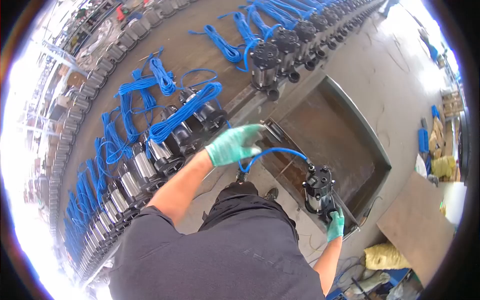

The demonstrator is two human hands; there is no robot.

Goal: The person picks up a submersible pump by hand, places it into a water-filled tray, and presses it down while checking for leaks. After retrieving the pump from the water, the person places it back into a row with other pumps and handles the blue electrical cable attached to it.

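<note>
My right hand (pixel 336 223), in a green-white glove, grips the black outlet at the lower end of a submersible pump (pixel 318 189). This pump has a shiny metal body and a black cap, and it is over the near right edge of a metal tank (pixel 334 131). A blue cable (pixel 280 150) arcs from its cap leftward, passing below my left hand. Gloved the same way, my left hand (pixel 235 145) hovers beside the tank's left corner, fingers stretched and thumb apart, holding nothing I can see. Nearest to it is a coiled blue cable (pixel 186 111) lying across pumps on the bench.
The long brown bench (pixel 220 82) carries a row of pumps (pixel 131 180) lying down with blue coils. More pumps (pixel 285 42) stand upright along its far right edge. Metal housings (pixel 105 65) line its other side. At right are a brown board (pixel 417 220) and a yellow sack (pixel 385 256).
</note>
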